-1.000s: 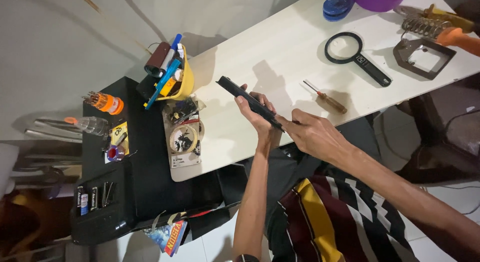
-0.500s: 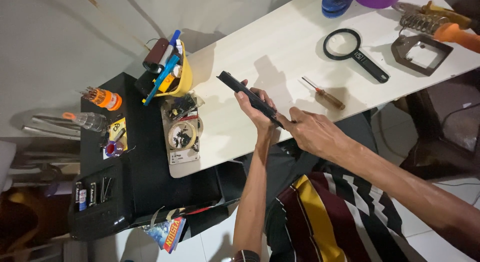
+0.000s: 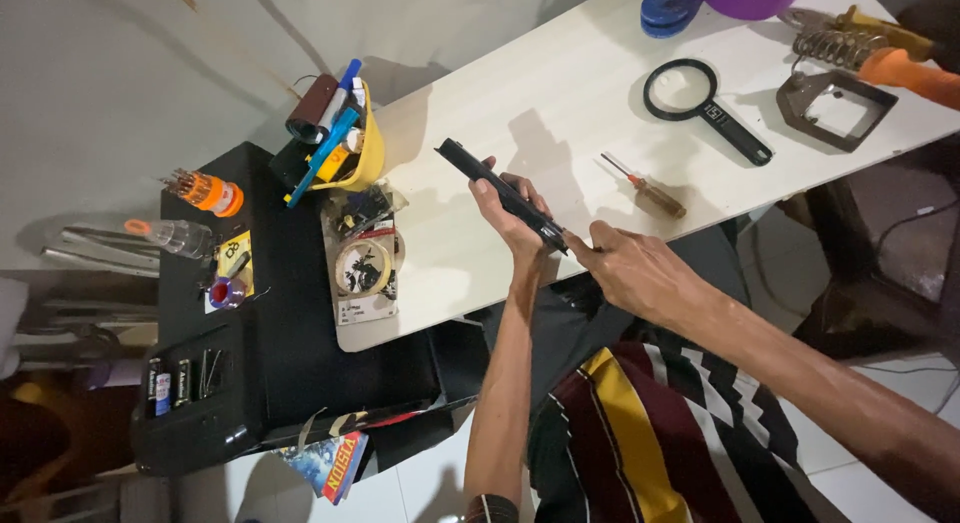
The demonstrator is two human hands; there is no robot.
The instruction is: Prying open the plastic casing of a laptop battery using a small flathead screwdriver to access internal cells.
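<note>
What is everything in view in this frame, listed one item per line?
long slim device: 1, black, held over the table's near edge
table: 1, white, centre
screwdriver: 1, brown handle, on table right of the hands
magnifying glass: 1, black, on table
square frame stand: 1, dark, table's right end
yellow holder of pens: 1, table's left end
black case: 1, left of table
orange bit holder: 1, on the case
left hand: 1, gripping the device
right hand: 1, at the device's near end
</note>
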